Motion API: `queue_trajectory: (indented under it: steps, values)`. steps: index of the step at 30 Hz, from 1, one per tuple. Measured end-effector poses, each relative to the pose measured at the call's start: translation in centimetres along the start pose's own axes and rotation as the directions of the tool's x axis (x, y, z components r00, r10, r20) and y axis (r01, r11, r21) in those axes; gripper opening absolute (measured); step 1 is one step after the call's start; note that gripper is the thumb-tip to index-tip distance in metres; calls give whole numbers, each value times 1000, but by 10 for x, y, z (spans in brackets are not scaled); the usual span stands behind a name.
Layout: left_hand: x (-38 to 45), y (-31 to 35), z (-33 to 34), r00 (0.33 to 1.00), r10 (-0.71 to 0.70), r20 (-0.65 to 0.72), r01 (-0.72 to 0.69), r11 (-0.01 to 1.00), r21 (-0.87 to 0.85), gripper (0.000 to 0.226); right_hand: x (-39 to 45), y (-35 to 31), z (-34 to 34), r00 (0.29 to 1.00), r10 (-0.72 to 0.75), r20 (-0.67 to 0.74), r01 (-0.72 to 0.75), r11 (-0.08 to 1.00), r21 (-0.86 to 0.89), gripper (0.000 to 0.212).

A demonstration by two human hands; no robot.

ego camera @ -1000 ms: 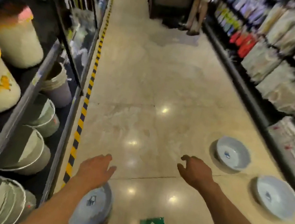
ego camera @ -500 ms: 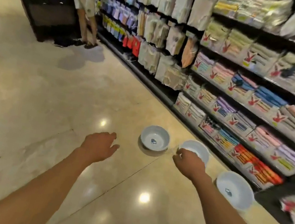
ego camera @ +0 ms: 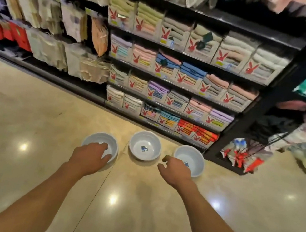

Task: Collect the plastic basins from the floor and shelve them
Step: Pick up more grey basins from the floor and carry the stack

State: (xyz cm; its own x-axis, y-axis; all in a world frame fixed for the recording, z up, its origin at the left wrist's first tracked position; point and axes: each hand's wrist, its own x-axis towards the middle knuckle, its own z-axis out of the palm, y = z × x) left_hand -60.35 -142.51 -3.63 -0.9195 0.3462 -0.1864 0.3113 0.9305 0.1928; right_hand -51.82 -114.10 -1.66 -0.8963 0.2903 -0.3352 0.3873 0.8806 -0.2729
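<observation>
Both hands have come closer to three round pale-blue plastic basins on the glossy beige floor (ego camera: 17,174): loosely spread left hand (ego camera: 90,156) overlaps the left basin (ego camera: 101,143), half-curled empty right hand (ego camera: 176,171) the right basin (ego camera: 191,159), middle basin (ego camera: 145,145) between

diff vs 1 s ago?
View swung right, from the aisle to the towel shelves. Left hand reached over the left basin, right hand to the right basin. Nothing gripped yet. All three basins, including the middle basin, remain on the floor.
</observation>
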Motion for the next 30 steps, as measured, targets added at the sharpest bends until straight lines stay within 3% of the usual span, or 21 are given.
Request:
queue_trajectory:
  steps: [6, 15, 23, 30]
  values:
    - [73, -50, -17, 996, 82, 27, -83, 996, 43, 52, 61, -63, 5, 996, 89, 12, -89, 996, 19, 46]
    - [173, -147, -2, 976, -47, 211, 38, 998, 43, 48, 190, -119, 38, 986, 98, 137, -101, 995, 19, 45]
    - [319, -207, 78, 933, -152, 326, 142, 988, 56, 50, 375, -125, 104, 951, 138, 278, -150, 988, 21, 42]
    - [458, -260, 196, 919, -214, 332, 249, 966, -65, 48, 540, -114, 222, 939, 178, 293, -203, 978, 56, 42]
